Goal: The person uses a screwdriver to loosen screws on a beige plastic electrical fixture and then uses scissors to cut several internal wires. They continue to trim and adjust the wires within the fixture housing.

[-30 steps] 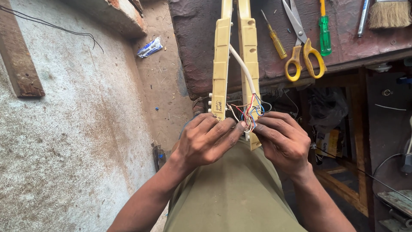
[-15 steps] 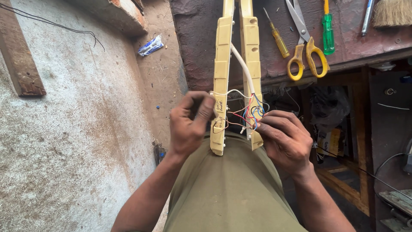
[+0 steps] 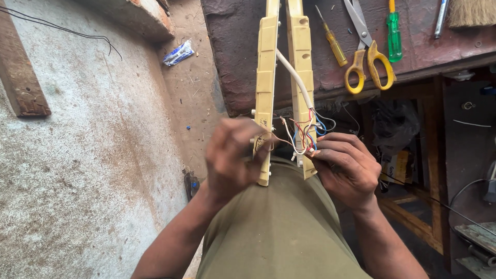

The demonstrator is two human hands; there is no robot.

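Between my two hands, item one: a bundle of thin coloured wires (image 3: 302, 135), red, blue and white, running between two long cream plastic housing halves (image 3: 266, 93) that rest upright against my lap and lean on the workbench edge (image 3: 429, 72).

Grip, right: my right hand (image 3: 345, 168) is closed, fingertips pinching the wire ends just beside the lower end of the right-hand half.

Grip, left: my left hand (image 3: 232, 157) is blurred; fingers curled at the lower end of the left-hand half, touching it, but I cannot tell whether they clamp it.

Handling, as I judge it: wires soft, light, easily snapped at their joints; take them near the insulation, not the bare tips. Housings stiff, light, probably brittle; hold by the long edges.

Also attached: a white cable (image 3: 294, 77) entering between the halves.

On the bench: yellow-handled scissors (image 3: 369, 62), a yellow screwdriver (image 3: 333, 44), a green screwdriver (image 3: 393, 32).

Left side: rough plastered wall (image 3: 77, 170).
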